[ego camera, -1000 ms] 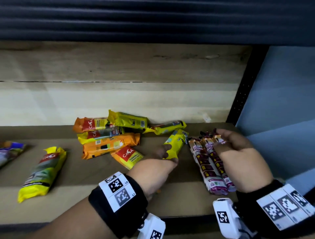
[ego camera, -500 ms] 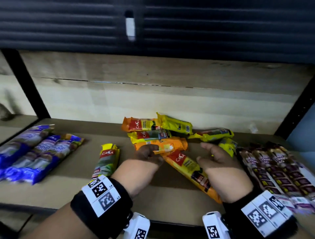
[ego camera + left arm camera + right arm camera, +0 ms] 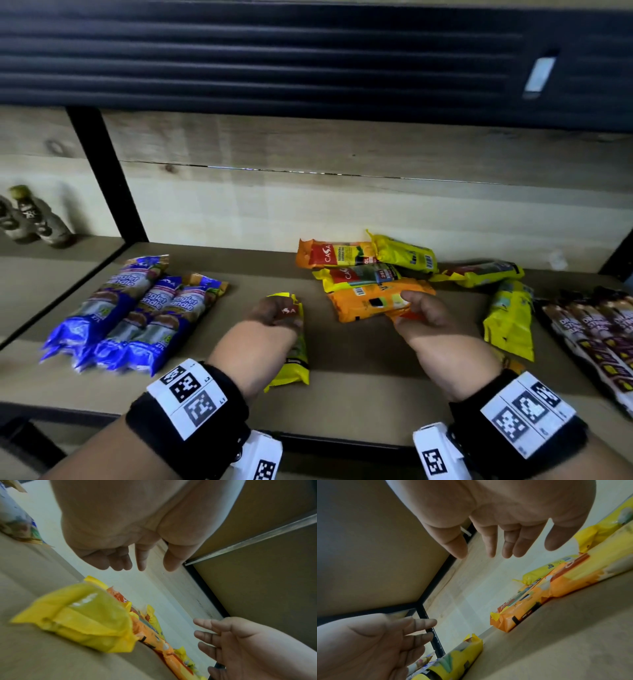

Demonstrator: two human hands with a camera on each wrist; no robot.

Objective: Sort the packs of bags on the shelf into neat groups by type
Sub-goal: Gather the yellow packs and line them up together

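Hands (image 3: 270, 318) (image 3: 428, 322) spread, holding nothing, above yellow pack (image 3: 294, 356) and orange pack (image 3: 370, 301)

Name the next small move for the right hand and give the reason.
Probably lower the right hand onto the orange pack at the near edge of the mixed pile and grip it. In the wrist view its fingers are straight above the packs, holding nothing, while orange and yellow packs lie jumbled together, unlike the blue group.
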